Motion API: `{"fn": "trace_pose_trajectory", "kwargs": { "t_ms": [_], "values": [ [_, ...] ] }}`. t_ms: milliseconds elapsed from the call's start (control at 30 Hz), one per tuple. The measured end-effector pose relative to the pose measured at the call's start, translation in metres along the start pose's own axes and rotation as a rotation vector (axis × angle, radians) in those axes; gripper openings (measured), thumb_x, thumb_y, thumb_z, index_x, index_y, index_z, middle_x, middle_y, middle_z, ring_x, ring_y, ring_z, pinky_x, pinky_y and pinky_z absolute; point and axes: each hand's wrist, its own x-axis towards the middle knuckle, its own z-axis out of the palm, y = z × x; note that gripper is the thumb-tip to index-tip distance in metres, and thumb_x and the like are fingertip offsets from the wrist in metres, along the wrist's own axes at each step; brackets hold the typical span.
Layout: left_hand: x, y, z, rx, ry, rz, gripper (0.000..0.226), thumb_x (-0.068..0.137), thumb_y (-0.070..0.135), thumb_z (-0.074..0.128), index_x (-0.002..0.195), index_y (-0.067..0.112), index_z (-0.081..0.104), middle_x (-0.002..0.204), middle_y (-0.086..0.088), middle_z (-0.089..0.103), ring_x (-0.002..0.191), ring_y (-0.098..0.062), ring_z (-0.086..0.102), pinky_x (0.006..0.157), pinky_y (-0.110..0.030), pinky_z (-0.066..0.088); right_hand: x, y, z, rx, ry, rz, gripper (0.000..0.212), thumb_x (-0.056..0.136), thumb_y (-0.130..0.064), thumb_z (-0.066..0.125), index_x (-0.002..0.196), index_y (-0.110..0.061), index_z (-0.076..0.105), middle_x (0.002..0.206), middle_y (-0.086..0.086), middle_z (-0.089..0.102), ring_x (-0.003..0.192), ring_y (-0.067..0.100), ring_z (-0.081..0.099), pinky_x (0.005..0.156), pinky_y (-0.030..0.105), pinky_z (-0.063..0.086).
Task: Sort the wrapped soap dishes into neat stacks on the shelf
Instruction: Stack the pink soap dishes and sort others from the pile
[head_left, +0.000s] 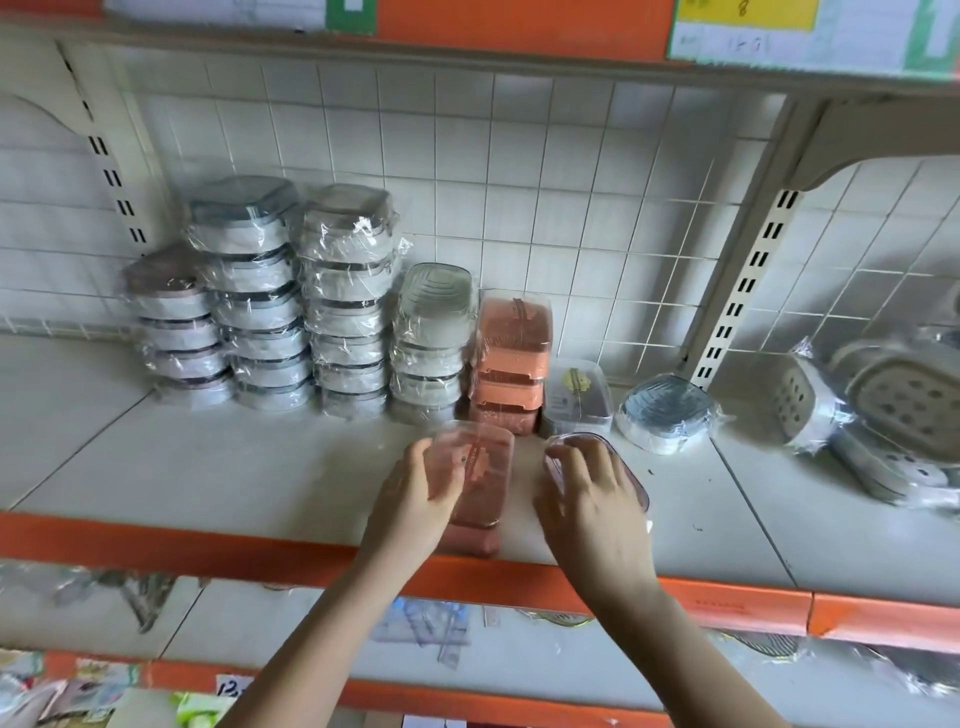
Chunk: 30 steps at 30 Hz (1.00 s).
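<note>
While wrapped round dishes (260, 301) stand in tall stacks at the shelf's (182, 467) back left, the left hand (415, 499) curls its fingers over a pink soap dish with a clear lid (480, 467), which lies on another near the front edge. Behind them rises an orange stack (511, 358). Just right, the right hand (592, 499) grips a clear-lidded dish (631, 475). Further right, a blue dish (665, 410) and white perforated dishes (893, 410) lie loose.

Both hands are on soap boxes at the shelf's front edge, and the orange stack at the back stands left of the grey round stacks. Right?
Not quite. In the head view the orange stack stands right of the grey round stacks. Left hand and right hand are on boxes at the front edge.
</note>
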Motion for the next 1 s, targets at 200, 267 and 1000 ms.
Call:
{"fn": "trace_pose_trajectory", "kwargs": {
  "t_ms": [200, 267, 1000],
  "values": [
    [-0.004, -0.016, -0.010, -0.144, -0.141, -0.037, 0.045, 0.090, 0.039, 0.056, 0.127, 0.015, 0.050, 0.124, -0.001, 0.059, 0.115, -0.016, 0.054, 0.097, -0.033, 0.042, -0.018, -0.036, 0.017, 0.361, -0.319, 0.042, 0.075, 0.081, -0.061, 0.038, 0.135, -0.008, 0.039, 0.125, 0.008, 0.046, 0.119, 0.025, 0.044, 0.099, 0.024, 0.032],
    [-0.006, -0.018, -0.012, -0.168, -0.172, -0.037, 0.044, 0.091, 0.039, 0.056, 0.129, 0.019, 0.049, 0.126, 0.006, 0.056, 0.117, -0.011, 0.052, 0.099, -0.031, 0.040, -0.021, -0.038, 0.023, 0.421, -0.349, 0.093, 0.089, 0.076, -0.068, 0.040, 0.143, -0.009, 0.029, 0.131, 0.007, 0.043, 0.125, 0.021, 0.039, 0.101, 0.018, 0.027],
    [-0.002, 0.053, -0.023, -0.354, 0.041, 0.355, 0.073, 0.076, 0.039, 0.069, 0.138, 0.018, 0.036, 0.136, 0.004, 0.041, 0.131, -0.005, 0.036, 0.106, -0.014, 0.027, 0.021, -0.007, -0.008, 0.718, -0.045, -0.044, 0.089, 0.081, -0.045, 0.069, 0.148, -0.016, 0.018, 0.146, 0.004, 0.041, 0.134, 0.017, 0.043, 0.105, 0.043, 0.042]
  ]
}}
